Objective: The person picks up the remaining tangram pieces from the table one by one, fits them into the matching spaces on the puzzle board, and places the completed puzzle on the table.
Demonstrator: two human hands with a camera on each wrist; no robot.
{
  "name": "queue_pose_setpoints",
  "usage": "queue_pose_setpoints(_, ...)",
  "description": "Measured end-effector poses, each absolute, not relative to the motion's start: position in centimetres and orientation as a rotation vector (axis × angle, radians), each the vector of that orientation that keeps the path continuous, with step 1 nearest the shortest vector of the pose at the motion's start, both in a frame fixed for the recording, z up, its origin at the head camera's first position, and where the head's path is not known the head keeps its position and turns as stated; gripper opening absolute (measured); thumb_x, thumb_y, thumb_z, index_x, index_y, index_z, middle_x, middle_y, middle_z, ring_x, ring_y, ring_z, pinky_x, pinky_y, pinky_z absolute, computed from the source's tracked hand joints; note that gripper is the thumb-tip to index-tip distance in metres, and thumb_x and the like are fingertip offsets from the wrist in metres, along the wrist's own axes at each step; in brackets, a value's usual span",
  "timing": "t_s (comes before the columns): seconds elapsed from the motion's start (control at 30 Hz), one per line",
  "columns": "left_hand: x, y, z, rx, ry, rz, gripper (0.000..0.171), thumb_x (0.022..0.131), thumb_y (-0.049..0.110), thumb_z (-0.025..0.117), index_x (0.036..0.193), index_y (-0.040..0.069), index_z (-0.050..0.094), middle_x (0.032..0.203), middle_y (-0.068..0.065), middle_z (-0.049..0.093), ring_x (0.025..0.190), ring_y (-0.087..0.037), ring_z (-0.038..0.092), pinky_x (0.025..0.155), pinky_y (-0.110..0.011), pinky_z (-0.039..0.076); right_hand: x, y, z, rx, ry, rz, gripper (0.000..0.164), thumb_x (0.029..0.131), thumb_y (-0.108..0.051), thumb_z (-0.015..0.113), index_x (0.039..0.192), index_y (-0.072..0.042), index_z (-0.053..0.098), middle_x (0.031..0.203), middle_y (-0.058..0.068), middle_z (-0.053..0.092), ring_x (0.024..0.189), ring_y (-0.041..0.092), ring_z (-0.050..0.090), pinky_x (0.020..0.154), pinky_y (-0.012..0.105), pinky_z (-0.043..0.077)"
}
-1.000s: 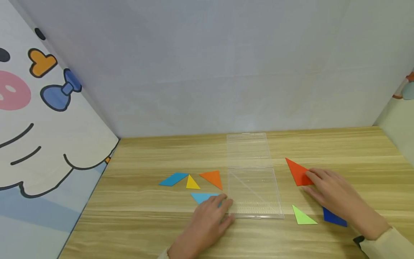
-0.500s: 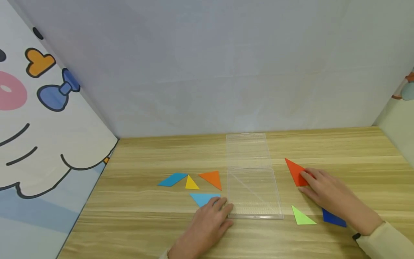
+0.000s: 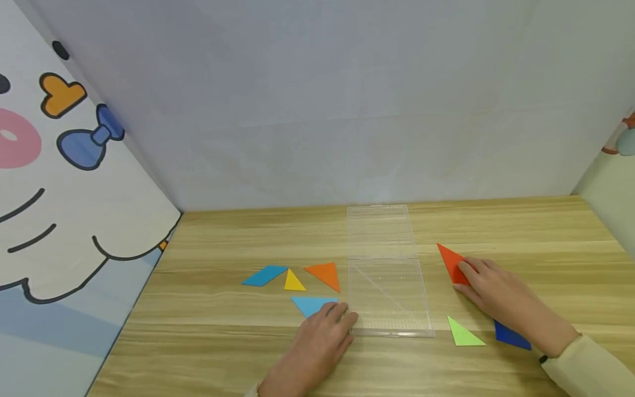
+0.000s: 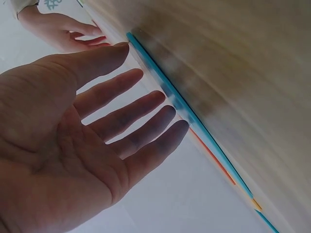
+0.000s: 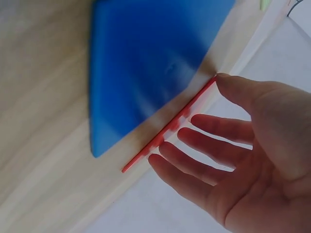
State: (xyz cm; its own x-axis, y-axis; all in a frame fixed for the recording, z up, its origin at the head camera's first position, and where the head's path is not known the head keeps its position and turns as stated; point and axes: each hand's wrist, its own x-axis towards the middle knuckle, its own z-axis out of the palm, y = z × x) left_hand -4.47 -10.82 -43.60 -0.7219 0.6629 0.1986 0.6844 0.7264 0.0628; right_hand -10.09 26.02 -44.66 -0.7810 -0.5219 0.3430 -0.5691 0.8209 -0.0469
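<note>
Nearest, the left hand point(image 3: 317, 350) has its fingers extended and relaxed, clenched round nothing; they lie at the right part of the light blue flat triangle point(image 3: 310, 305), but whether they press on it I cannot tell. Just right of them is the lower half of the clear plastic two-part case point(image 3: 392, 298), spread flat on the wood-grain table point(image 3: 198, 347).

To the right, the light green flat triangle point(image 3: 463, 335) lies near the dark blue flat piece point(image 3: 512, 335), partly hidden under the right forearm. Beyond, the right hand point(image 3: 503, 298) rests loose, near-straight fingers on the red flat triangle point(image 3: 450, 264), which lies right of the case.

For thin pieces like these, sliding with light fingertip pressure should work better than pinching, and the right wrist had best stay clear of the dark blue piece.

Farther left lie the yellow triangle point(image 3: 294, 282), blue parallelogram point(image 3: 265, 275) and orange triangle point(image 3: 327, 274); the left hand should avoid nudging them.
</note>
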Motion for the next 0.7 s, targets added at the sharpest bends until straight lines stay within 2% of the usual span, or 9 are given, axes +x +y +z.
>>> queue_pose_setpoints(0.2,-4.50,-10.80,-43.66,-1.078,-2.766,-0.210,0.027,0.095,0.021,0.076,0.119,0.011,0.068,0.119,-0.005,0.065,0.110,-0.022,0.063,0.090,-0.032,0.056,-10.26,25.98,-44.81,0.839,-2.664,0.195,0.033,0.097,-0.026,0.073,0.106,0.004,0.063,0.102,0.020,0.066,0.089,0.040,0.064,0.067,0.050,0.058)
queue_pose_setpoints(0.3,-4.50,-10.77,-43.69,-1.069,-2.777,-0.209,0.026,0.096,0.023,0.075,0.119,0.011,0.068,0.118,-0.005,0.065,0.110,-0.021,0.063,0.091,-0.033,0.056,-10.35,25.99,-44.97,0.874,-2.629,0.195,0.035,0.104,-0.032,0.063,0.105,0.003,0.063,0.101,0.019,0.066,0.085,0.040,0.064,0.061,0.047,0.058)
queue_pose_setpoints(0.43,-4.47,-10.77,-43.70,-1.065,-2.773,-0.228,0.026,0.095,0.023,0.075,0.117,0.011,0.068,0.116,-0.005,0.065,0.108,-0.021,0.063,0.090,-0.033,0.056,-10.43,26.08,-45.05,0.915,-2.582,0.231,0.049,0.110,-0.041,0.042,0.106,0.003,0.062,0.101,0.019,0.066,0.084,0.039,0.064,0.060,0.046,0.058)
queue_pose_setpoints(0.5,-4.46,-10.77,-43.68,-1.063,-2.767,-0.240,0.025,0.095,0.022,0.076,0.116,0.011,0.068,0.115,-0.004,0.065,0.107,-0.021,0.063,0.090,-0.032,0.055,-10.49,26.12,-44.99,0.925,-2.572,0.259,0.048,0.110,-0.039,0.043,0.107,0.004,0.063,0.101,0.020,0.066,0.084,0.040,0.064,0.063,0.048,0.058)
queue_pose_setpoints(0.53,-4.45,-10.77,-43.65,-1.060,-2.766,-0.244,0.025,0.094,0.022,0.076,0.116,0.011,0.068,0.115,-0.004,0.065,0.107,-0.021,0.062,0.090,-0.032,0.055,-10.54,26.14,-44.94,0.925,-2.571,0.273,0.043,0.109,-0.035,0.048,0.107,0.005,0.064,0.101,0.021,0.066,0.085,0.040,0.064,0.065,0.049,0.058)
queue_pose_setpoints(0.63,-4.48,-10.77,-43.63,-1.060,-2.771,-0.254,0.025,0.094,0.023,0.076,0.116,0.012,0.068,0.115,-0.004,0.065,0.107,-0.021,0.062,0.090,-0.032,0.055,-10.64,26.14,-44.74,0.901,-2.597,0.306,0.028,0.100,-0.019,0.065,0.109,0.007,0.066,0.102,0.023,0.068,0.087,0.042,0.065,0.070,0.052,0.058)
queue_pose_setpoints(0.7,-4.48,-10.75,-43.59,-1.058,-2.778,-0.258,0.025,0.095,0.023,0.075,0.116,0.012,0.068,0.115,-0.004,0.065,0.107,-0.020,0.062,0.090,-0.032,0.055,-10.64,26.09,-44.51,0.869,-2.639,0.309,0.029,0.092,-0.011,0.069,0.111,0.009,0.066,0.103,0.025,0.068,0.090,0.043,0.065,0.074,0.054,0.058)
